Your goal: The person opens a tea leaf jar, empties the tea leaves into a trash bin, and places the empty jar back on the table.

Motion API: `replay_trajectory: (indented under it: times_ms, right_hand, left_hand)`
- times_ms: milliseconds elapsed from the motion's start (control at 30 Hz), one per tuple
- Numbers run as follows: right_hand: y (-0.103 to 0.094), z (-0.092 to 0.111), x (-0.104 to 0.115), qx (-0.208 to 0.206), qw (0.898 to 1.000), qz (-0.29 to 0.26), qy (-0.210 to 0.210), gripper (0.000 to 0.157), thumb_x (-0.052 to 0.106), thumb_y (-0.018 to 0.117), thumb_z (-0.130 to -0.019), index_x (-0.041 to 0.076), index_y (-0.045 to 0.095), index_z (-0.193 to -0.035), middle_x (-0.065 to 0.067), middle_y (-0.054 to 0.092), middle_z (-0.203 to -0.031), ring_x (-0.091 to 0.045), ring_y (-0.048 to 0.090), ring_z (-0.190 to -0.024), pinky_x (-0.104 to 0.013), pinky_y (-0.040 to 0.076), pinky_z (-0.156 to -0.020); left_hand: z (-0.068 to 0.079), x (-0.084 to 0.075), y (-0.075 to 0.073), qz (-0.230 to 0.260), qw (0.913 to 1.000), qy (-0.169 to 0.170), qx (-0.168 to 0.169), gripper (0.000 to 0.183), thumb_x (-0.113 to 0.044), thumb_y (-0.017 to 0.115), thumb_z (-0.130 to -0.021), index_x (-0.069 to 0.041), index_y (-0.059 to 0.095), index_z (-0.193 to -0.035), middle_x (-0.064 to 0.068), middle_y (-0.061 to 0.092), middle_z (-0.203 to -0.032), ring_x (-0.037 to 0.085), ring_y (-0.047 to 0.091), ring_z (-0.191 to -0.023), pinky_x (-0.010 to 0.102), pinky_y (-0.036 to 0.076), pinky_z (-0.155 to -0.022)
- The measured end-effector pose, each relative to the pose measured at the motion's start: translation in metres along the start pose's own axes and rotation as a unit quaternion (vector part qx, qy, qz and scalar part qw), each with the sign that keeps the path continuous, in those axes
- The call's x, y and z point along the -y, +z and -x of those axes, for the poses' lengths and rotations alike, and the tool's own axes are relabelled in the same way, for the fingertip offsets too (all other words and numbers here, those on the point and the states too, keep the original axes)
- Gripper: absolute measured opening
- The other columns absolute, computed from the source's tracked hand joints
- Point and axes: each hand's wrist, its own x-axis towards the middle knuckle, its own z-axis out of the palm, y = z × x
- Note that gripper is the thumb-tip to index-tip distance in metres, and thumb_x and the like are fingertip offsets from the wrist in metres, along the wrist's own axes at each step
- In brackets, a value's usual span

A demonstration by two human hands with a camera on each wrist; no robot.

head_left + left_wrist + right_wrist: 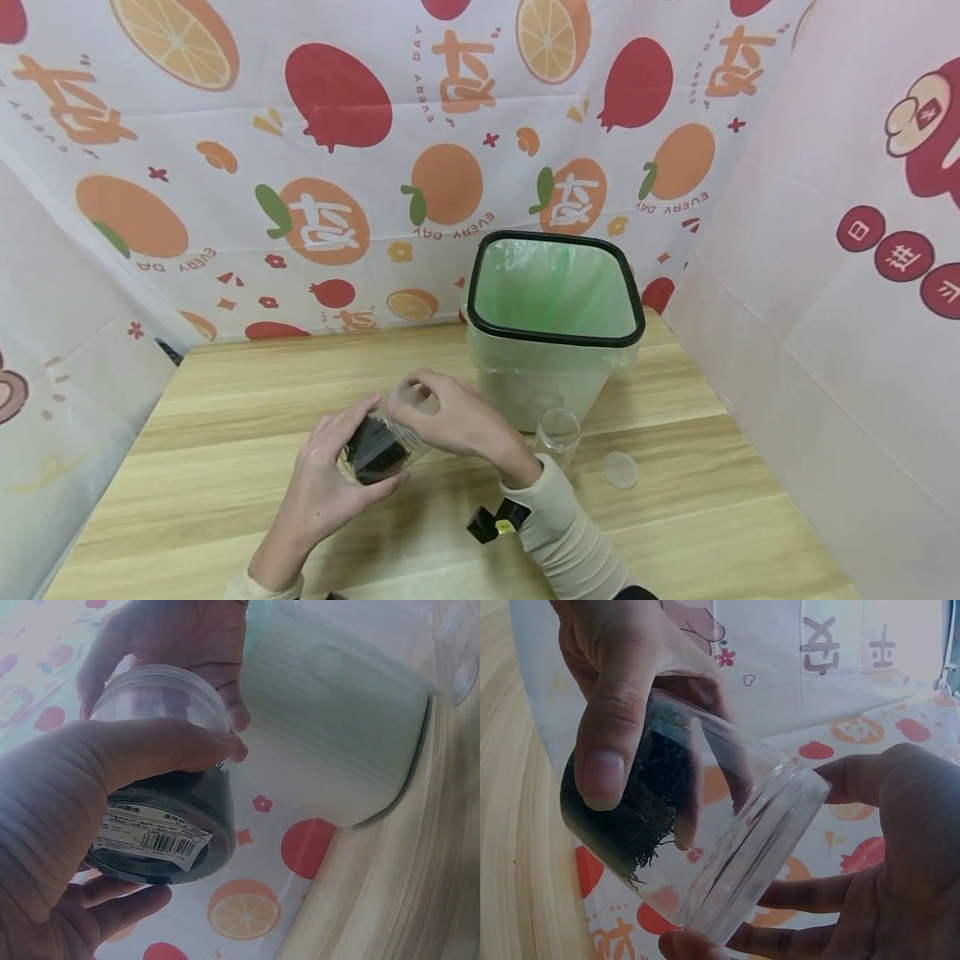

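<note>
Above the table the left hand (318, 487) grips a clear jar (377, 450) round its body, tilted with its mouth toward the right. Dark, thread-like dry shreds (652, 787) lie against the bottom end, and the rest of the jar is see-through. On its base, in the left wrist view, is a white label (154, 834) with a barcode. At the mouth, the right hand (468, 421) holds the clear lid (769, 855) by its edge, thumb and fingers on opposite sides. The lid sits at the jar's rim in the right wrist view.
Behind the right hand stands a pale bin (525, 383) with a black rim and a green-tinted liner. In front of it is a second clear jar (558, 437), partly hidden by the right wrist. A round translucent lid (620, 470) lies on the wooden table (697, 517). Printed cloth (247, 167) hangs behind.
</note>
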Motion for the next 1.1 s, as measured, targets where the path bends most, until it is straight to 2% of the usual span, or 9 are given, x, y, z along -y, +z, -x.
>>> replay_trajectory:
  times_ms: [133,367,500,600,767,867,1000,1100]
  right_hand:
    - [-0.001,0.0,-0.001,0.009,0.999,-0.017,-0.028,0.042,0.059,0.058,-0.092,0.034,0.061,-0.125,0.007,0.065,-0.126,-0.011,0.061,-0.114,-0.033,0.053,-0.093]
    - [-0.006,0.001,-0.004,0.045,0.995,-0.053,-0.065,0.042,0.04,0.069,-0.089,0.028,0.06,-0.129,0.002,0.063,-0.128,-0.011,0.065,-0.1,-0.024,0.055,-0.082]
    - [-0.009,0.002,-0.006,0.053,0.993,-0.066,-0.088,0.04,0.033,0.072,-0.087,0.028,0.061,-0.125,0.002,0.062,-0.129,-0.015,0.064,-0.107,-0.028,0.057,-0.087]
    - [-0.011,0.002,-0.008,0.054,0.989,-0.067,-0.122,0.042,0.029,0.075,-0.084,0.027,0.061,-0.124,0.004,0.062,-0.128,-0.018,0.063,-0.113,-0.03,0.057,-0.09]
    - [-0.013,0.003,-0.01,0.062,0.979,-0.062,-0.186,0.05,0.024,0.08,-0.08,0.023,0.06,-0.126,0.004,0.062,-0.127,-0.017,0.06,-0.118,-0.027,0.056,-0.092]
    - [-0.014,0.004,-0.012,0.071,0.972,-0.065,-0.216,0.055,0.021,0.082,-0.077,0.02,0.059,-0.127,0.002,0.061,-0.129,-0.018,0.058,-0.121,-0.03,0.056,-0.096]
    - [-0.015,0.003,-0.014,0.083,0.962,-0.061,-0.253,0.057,0.018,0.08,-0.074,0.018,0.059,-0.127,0.001,0.06,-0.129,-0.02,0.056,-0.122,-0.033,0.054,-0.099]
    - [-0.015,0.002,-0.015,0.084,0.953,-0.054,-0.285,0.058,0.015,0.078,-0.071,0.016,0.058,-0.125,0.0,0.059,-0.128,-0.018,0.055,-0.122,-0.033,0.053,-0.102]
  left_hand:
    - [0.001,0.001,0.0,0.001,1.0,-0.003,0.004,0.106,-0.016,0.102,-0.046,-0.02,0.059,-0.143,0.004,0.072,-0.126,0.004,0.053,-0.115,0.009,0.039,-0.092]
    - [0.003,0.001,0.0,0.018,0.9998,0.005,0.005,0.107,-0.015,0.102,-0.045,-0.018,0.059,-0.143,0.005,0.072,-0.127,0.006,0.054,-0.115,0.009,0.038,-0.093]
    - [0.003,0.001,0.0,0.028,0.9995,0.013,0.005,0.106,-0.013,0.101,-0.045,-0.017,0.06,-0.142,0.006,0.072,-0.126,0.003,0.053,-0.115,0.006,0.037,-0.095]
    - [0.004,0.002,-0.001,0.033,0.9994,0.009,0.012,0.106,-0.013,0.102,-0.046,-0.016,0.059,-0.142,0.007,0.072,-0.126,0.001,0.053,-0.115,0.006,0.038,-0.094]
    - [0.006,0.003,-0.004,0.035,0.9986,-0.012,0.039,0.107,-0.015,0.103,-0.048,-0.017,0.057,-0.144,0.006,0.07,-0.129,-0.001,0.052,-0.114,0.007,0.041,-0.093]
    - [0.008,0.004,-0.005,0.036,0.998,-0.017,0.048,0.107,-0.016,0.103,-0.048,-0.017,0.057,-0.144,0.004,0.069,-0.131,-0.002,0.051,-0.116,0.006,0.041,-0.093]
    - [0.01,0.005,-0.006,0.039,0.9978,-0.017,0.052,0.108,-0.015,0.103,-0.048,-0.017,0.056,-0.145,0.003,0.068,-0.134,-0.003,0.051,-0.117,0.007,0.041,-0.094]
    - [0.013,0.006,-0.007,0.042,0.9972,-0.031,0.053,0.108,-0.015,0.103,-0.048,-0.019,0.055,-0.146,0.0,0.067,-0.133,-0.005,0.051,-0.116,0.006,0.04,-0.093]
